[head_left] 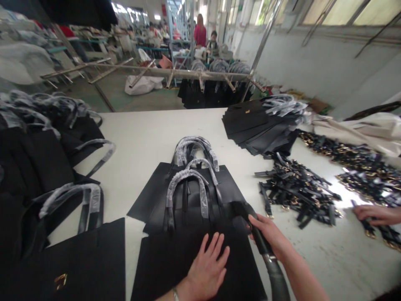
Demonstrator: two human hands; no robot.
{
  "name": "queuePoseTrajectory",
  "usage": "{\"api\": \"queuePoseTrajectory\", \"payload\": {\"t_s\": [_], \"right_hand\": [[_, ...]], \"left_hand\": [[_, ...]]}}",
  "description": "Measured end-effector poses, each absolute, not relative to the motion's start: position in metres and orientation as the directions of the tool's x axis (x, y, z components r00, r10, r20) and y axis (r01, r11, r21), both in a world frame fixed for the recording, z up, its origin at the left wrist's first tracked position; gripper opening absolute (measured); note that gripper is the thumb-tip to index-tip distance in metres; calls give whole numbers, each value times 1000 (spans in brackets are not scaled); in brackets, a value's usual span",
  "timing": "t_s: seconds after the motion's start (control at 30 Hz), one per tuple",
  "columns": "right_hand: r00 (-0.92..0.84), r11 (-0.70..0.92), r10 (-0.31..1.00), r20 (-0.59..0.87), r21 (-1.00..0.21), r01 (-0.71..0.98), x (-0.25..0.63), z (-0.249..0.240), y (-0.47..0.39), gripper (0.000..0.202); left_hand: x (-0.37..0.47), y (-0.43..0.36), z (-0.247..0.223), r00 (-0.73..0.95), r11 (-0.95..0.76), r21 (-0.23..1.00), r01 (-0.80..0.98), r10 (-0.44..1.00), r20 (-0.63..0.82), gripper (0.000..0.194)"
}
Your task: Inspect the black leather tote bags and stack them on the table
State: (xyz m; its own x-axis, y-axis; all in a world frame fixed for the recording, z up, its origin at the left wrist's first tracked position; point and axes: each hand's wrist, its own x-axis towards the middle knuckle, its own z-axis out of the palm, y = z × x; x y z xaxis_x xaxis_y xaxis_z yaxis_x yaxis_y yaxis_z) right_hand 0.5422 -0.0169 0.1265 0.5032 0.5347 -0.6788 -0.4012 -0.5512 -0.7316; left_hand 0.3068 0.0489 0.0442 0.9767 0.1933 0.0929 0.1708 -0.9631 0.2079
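Gold plate (60, 281) at 8 o'clock; any marking on it too blurred to read. Left hand (209, 264), 6 o'clock: palm down, fingers slightly apart, flat on black bag (169, 261). Right hand (270, 234), 5 o'clock: clamped on black tubular piece (260, 237), which overlaps bag's right edge. Strap pile (300, 194) at 3–4 o'clock, another person's hand (377, 215) beyond. Bag stack (250, 129) 2 o'clock, metal rack (184, 74) 12.

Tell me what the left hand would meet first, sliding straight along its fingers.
Likely the plastic-wrapped black bag handles, though the black handheld tool also reaches near that line; depth is unclear.
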Motion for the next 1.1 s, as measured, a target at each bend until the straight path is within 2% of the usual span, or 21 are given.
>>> {"api": "queuePoseTrajectory", "payload": {"t_s": [0.13,0.3,0.47,0.6,0.7,0.9,1.03,1.07,1.1], "right_hand": [[489,-564,536,-688,-723,-399,547,129,-17,25],[572,-521,554,-605,-787,-329,554,123,1,22],[616,-511,552,-562,-812,-282,543,139,-20,43],[487,-569,612,-623,-775,-275,518,150,-30,54],[419,-585,658,-626,-775,-238,501,141,-10,56],[509,-586,617,-600,-782,-211,494,123,10,66],[447,-633,645,-619,-761,-140,486,133,-7,76],[456,-636,658,-599,-767,-91,484,133,1,79],[553,-628,636,-537,-778,-33,481,131,17,79]], "left_hand": [[308,48,40,975,-965,196,173,196,108,62],[308,48,37,977,-967,194,168,190,101,60],[308,47,39,976,-962,204,179,201,89,58],[307,48,44,977,-964,205,172,193,90,58],[306,51,46,980,-966,208,155,176,91,57],[307,46,41,977,-960,226,165,190,97,57],[308,50,34,976,-980,150,134,156,149,56],[306,58,32,971,-981,103,162,177,159,51],[302,71,31,958,-973,52,227,232,167,46]]}}
